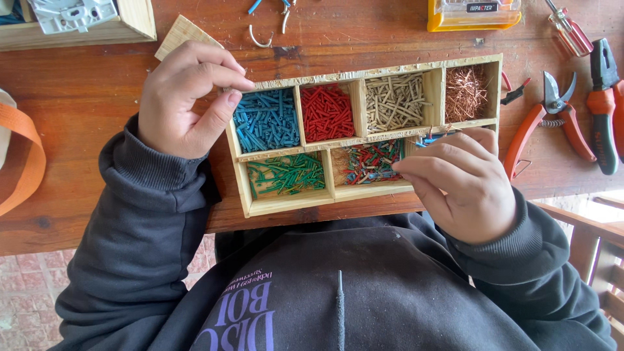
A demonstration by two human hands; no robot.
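A wooden divided tray lies on a brown wooden workbench. Its compartments hold short wire sleeve pieces: blue, red, beige, green and mixed colours. Another holds copper strands. My left hand pinches the tray's far left corner between thumb and forefinger. My right hand is curled over the near right compartment, hiding it. Its fingertips reach the mixed pieces, and it holds a few blue wire pieces that stick out above the forefinger.
Orange-handled cutters and orange-and-black pliers lie right of the tray, a screwdriver and a yellow case beyond. A wooden box with a white plastic part stands far left, an orange strap below it.
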